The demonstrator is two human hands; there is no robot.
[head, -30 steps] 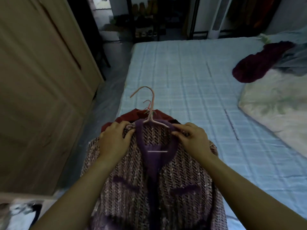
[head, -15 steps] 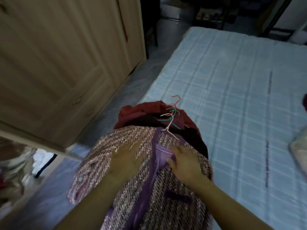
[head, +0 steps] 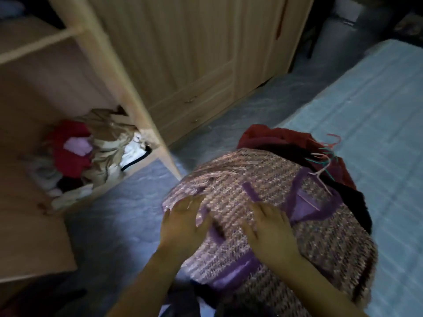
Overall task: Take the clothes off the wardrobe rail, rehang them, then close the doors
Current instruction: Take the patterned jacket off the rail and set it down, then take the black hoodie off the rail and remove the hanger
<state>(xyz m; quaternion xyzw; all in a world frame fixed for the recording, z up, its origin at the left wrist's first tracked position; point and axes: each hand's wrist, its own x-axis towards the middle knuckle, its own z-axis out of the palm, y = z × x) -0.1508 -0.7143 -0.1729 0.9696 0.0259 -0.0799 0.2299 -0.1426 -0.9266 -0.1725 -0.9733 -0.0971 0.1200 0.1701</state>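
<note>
1. Both hands lie flat on a pink-and-purple tweed jacket [head: 258, 179], the top piece of a pile of clothes at the left edge of the bed [head: 370, 94].
2. The left hand [head: 183, 223] rests at the jacket's left border with its fingers straight and spread. Its grip is apart and clamped on nothing.
3. The right hand [head: 272, 234] presses on the middle of the jacket, just below the purple collar. Its fingers are stretched out too, so that grip is also apart.
4. The jacket drapes over the pile and hangs off the bed's edge toward the grey floor [head: 119, 225].
5. Under it a dark red garment [head: 263, 136] shows at the far side of the pile.
6. Thin wire hangers [head: 325, 161], pink and green, stick out of the pile by the collar, toward the middle of the bed.
7. To the left the wardrobe [head: 194, 53] stands with one section open. A crumpled heap of clothes [head: 87, 152], red, beige and white, lies on its floor, and a bare shelf [head: 41, 40] runs above the heap.
8. The doors farther along the wardrobe are shut.
</note>
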